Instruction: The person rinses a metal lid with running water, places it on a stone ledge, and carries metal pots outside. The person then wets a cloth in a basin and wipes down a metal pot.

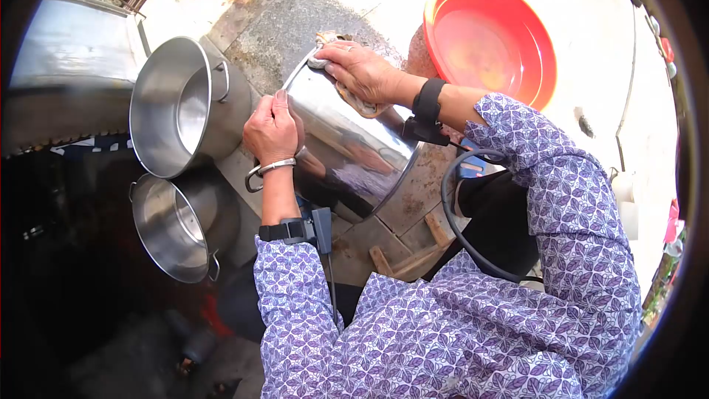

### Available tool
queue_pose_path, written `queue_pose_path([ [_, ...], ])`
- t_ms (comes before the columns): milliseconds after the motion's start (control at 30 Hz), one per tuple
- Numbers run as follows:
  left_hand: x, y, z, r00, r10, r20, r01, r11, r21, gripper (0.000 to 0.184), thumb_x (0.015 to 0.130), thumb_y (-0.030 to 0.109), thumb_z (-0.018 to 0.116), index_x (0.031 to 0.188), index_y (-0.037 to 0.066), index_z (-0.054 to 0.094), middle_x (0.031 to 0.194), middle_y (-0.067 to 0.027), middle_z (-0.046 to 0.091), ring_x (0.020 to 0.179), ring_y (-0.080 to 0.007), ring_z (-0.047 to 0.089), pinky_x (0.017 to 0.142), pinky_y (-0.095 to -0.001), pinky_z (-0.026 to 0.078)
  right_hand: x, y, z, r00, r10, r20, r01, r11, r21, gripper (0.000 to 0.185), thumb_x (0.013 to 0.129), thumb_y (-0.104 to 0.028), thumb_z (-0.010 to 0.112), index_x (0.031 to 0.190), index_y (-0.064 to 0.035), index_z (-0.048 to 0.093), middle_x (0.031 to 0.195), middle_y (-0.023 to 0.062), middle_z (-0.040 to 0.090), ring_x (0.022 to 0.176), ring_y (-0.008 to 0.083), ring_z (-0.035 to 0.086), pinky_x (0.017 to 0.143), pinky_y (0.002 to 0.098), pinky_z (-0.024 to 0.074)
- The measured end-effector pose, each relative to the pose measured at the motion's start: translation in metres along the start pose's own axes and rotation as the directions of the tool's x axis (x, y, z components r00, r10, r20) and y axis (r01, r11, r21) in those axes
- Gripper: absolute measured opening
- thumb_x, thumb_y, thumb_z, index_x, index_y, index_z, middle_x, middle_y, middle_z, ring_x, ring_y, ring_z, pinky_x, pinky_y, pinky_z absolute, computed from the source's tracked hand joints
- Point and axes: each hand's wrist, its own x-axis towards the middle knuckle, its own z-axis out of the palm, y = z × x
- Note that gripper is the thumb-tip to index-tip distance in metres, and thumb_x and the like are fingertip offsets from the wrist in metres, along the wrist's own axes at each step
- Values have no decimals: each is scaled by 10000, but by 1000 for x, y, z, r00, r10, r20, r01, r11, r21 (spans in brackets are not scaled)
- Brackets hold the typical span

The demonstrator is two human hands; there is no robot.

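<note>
A shiny steel pot (354, 144) lies tilted on its side in front of me, and its curved wall reflects my sleeve. The fingers of my left hand (272, 130) are closed on the pot's rim, at the left. Pressed against the wall near the upper end of the rim is a crumpled, stained cloth (362, 106), held under my right hand (363, 72). That hand's fingers are bent over the cloth, which is partly hidden beneath them. The inside of this pot faces away from view.
Two open steel pots, a larger one (166, 107) and a smaller one (171, 229), lie tilted at the left. A red basin (491, 41) with liquid stands at the upper right. Below the pot is a low wooden stool (413, 261). A dark cable (448, 203) loops by my right arm.
</note>
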Motion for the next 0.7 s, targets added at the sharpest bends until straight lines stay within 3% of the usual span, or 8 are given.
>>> queue_pose_path([
  [67, -1, 0, 3, 1000, 11, -19, -11, 1000, -2, 345, 860, 325, 546, 665, 40, 550, 585, -174, 516, 517, -328, 462, 479, -412, 362, 0, -27, -4, 972, 189, 138, -178, 980, -89, 317, 876, -202, 484, 1116, 6, 482, 1140, 184, 512, 1142, 357, 433, 954, 444, 358],
  [200, 0, -6, 0, 1000, -1, 4, 1, 999, -51, 353, 872, 296, 533, 672, 5, 535, 562, -172, 471, 479, -256, 377, 474, -378, 339, -30, -73, 16, 940, -233, 249, 285, 938, -199, 403, 893, -295, 479, 1185, -18, 464, 1281, 189, 418, 1259, 324, 346, 987, 484, 306],
  [300, -3, -7, -6, 999, -53, 2, 53, 996, -76, 347, 868, 325, 509, 668, 49, 572, 628, -198, 554, 580, -392, 532, 498, -436, 382, -17, -56, -1, 966, -87, 243, 130, 978, -164, 372, 919, -277, 444, 1216, -53, 459, 1282, 174, 433, 1260, 302, 356, 1011, 446, 293],
  [400, -11, -19, -11, 998, -56, -25, 53, 994, -96, 355, 865, 318, 523, 651, 37, 561, 604, -198, 539, 556, -388, 513, 491, -422, 376, -8, 22, -10, 902, 366, 227, -384, 922, 40, 320, 920, -298, 398, 1010, -8, 499, 866, 214, 569, 852, 403, 555, 786, 434, 432],
  [533, -14, -27, -20, 998, -34, -52, 28, 994, -108, 402, 863, 350, 538, 620, 29, 534, 573, -187, 521, 517, -367, 482, 479, -410, 369, -15, 23, 3, 936, 348, 49, -349, 937, 23, 386, 918, -349, 404, 966, 22, 499, 908, 249, 584, 904, 398, 564, 800, 455, 417],
  [600, -28, -35, -17, 996, -65, -54, 59, 993, -105, 443, 858, 375, 555, 596, 22, 503, 541, -169, 501, 473, -331, 444, 465, -398, 360, -17, -4, -5, 746, 505, 433, -608, 783, 134, 509, 914, -323, 436, 1251, 47, 346, 1233, 275, 420, 1179, 411, 397, 964, 423, 343],
  [633, -34, -38, -18, 996, -78, -41, 74, 992, -100, 443, 858, 375, 555, 596, 22, 503, 541, -169, 501, 473, -331, 444, 465, -398, 360, -23, -53, -1, 957, 120, 262, -75, 982, -176, 544, 903, -335, 451, 1285, 32, 328, 1308, 252, 359, 1248, 409, 316, 1011, 463, 289],
  [700, -25, -42, -22, 997, -69, -33, 64, 988, -143, 446, 852, 372, 572, 584, 23, 498, 517, -154, 480, 447, -288, 411, 456, -382, 352, -32, -78, 8, 926, -186, 328, 261, 944, -203, 583, 889, -408, 453, 1311, -22, 344, 1348, 206, 348, 1305, 375, 256, 1050, 495, 223],
])
